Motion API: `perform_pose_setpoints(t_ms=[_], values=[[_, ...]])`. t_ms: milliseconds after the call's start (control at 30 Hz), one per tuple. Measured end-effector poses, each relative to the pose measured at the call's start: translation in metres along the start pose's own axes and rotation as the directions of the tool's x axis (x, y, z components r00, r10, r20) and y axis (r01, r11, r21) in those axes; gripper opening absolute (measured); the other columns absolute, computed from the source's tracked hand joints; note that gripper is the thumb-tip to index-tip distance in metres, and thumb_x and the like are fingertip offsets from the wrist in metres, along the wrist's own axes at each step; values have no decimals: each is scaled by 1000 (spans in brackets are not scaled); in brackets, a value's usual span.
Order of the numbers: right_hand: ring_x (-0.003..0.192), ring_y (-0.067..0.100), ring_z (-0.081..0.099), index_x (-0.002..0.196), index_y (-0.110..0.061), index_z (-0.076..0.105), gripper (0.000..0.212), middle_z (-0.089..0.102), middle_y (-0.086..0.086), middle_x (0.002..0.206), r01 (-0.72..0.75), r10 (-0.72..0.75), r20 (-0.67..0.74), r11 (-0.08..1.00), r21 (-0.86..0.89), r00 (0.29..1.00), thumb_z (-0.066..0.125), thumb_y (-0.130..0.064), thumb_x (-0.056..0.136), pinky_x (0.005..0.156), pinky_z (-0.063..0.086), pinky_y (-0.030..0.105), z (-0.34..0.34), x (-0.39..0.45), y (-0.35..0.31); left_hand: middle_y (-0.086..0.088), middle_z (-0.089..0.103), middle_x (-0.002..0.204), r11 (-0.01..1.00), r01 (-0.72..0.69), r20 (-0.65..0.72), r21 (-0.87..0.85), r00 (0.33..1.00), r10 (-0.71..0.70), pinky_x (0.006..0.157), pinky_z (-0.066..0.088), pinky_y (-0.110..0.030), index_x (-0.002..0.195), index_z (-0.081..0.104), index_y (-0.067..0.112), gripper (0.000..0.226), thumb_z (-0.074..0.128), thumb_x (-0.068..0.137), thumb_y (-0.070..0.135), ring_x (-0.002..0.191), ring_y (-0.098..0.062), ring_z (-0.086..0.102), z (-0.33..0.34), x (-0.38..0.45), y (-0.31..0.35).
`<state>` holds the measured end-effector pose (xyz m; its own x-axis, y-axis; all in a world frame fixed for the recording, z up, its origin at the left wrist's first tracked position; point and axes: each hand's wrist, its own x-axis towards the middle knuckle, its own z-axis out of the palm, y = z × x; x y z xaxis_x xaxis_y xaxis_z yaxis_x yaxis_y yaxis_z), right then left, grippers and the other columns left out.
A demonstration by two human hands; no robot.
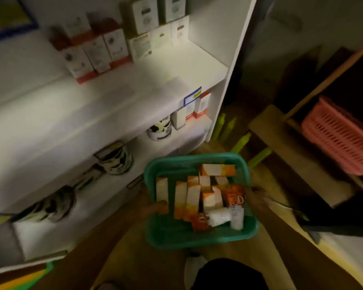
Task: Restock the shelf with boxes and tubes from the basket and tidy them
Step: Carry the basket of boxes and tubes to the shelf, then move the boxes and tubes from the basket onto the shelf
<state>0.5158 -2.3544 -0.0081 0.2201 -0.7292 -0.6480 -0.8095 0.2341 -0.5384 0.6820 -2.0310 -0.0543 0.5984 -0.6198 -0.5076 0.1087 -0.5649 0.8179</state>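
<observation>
I hold a green plastic basket [176,237] low in front of me, one hand on each side. My left hand [153,208] grips its left rim with the thumb over the edge. On the right rim sits my right hand [256,197], blurred. Inside stand several orange-and-white boxes [187,197], and white tubes [220,217] lie at the near right. The white shelf unit [105,105] rises to the left and ahead. Its middle board has a wide bare stretch in front of red-and-white boxes [96,53] and grey-white boxes [147,15] at the back.
Tins [115,158] and small boxes [189,114] stand on the lower shelf. A pink basket [340,137] rests in a dark wooden unit on the right. Yellow-green sticks [241,141] lie on the floor beyond the green basket. My shoe [194,266] shows below it.
</observation>
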Motion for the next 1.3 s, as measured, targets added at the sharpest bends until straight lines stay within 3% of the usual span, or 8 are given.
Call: perform_pose_setpoints(t_ms=[200,333,600,900,1000,1100,1167,1300], values=[[109,38,59,129,5,54,43,60,24,122,65,-63,76,998,-27,995,56,-26,99,77,47,24,-6,6,19,5,42,141,995,96,-163,27,982,-91,109,43,-46,150,28,33,109,78,61,71,129,-18,46,20,-22,19],[107,38,63,122,-2,63,49,66,24,120,166,-156,93,980,-113,983,60,-41,92,95,51,46,-10,25,37,2,59,135,985,160,-142,65,978,-150,97,54,-48,135,48,41,85,78,62,75,119,-19,60,22,-27,2],[101,35,62,123,1,62,54,64,23,121,185,-163,169,974,-128,972,63,-43,91,78,51,38,-8,60,41,4,68,110,976,176,-93,124,982,-165,79,57,-39,121,60,34,43,74,83,48,102,-17,66,48,-32,7],[100,32,61,128,-7,55,67,63,19,121,261,-239,182,959,-109,954,70,-49,78,84,51,40,28,97,52,-14,46,148,943,327,-237,-60,913,-331,101,50,-54,153,26,14,122,82,59,68,130,-28,52,62,30,-93],[125,35,46,142,-10,41,71,45,14,143,543,-551,98,748,-380,829,69,-39,84,100,44,50,42,91,58,-19,21,161,893,408,-393,193,865,-311,112,36,-55,158,10,9,118,78,74,57,143,-38,31,79,24,-43],[129,34,45,136,-10,50,61,50,14,140,795,-817,231,380,-473,528,68,-32,83,106,42,51,55,80,57,-18,15,162,815,292,-423,501,904,-64,114,30,-54,157,14,10,91,66,89,41,147,-40,21,96,31,-19],[128,36,49,131,-9,55,58,55,15,134,883,-816,437,178,-434,379,65,-36,80,103,44,52,63,74,60,-15,17,162,802,213,-296,558,954,-47,112,34,-52,156,21,15,86,66,88,44,146,-37,25,104,43,-13],[142,34,31,144,-11,43,82,43,12,147,909,-549,743,76,-411,382,60,-57,79,114,30,48,73,63,73,-10,24,159,761,223,-177,609,974,-143,111,38,-43,153,25,15,82,63,89,50,143,-30,32,128,62,0]])
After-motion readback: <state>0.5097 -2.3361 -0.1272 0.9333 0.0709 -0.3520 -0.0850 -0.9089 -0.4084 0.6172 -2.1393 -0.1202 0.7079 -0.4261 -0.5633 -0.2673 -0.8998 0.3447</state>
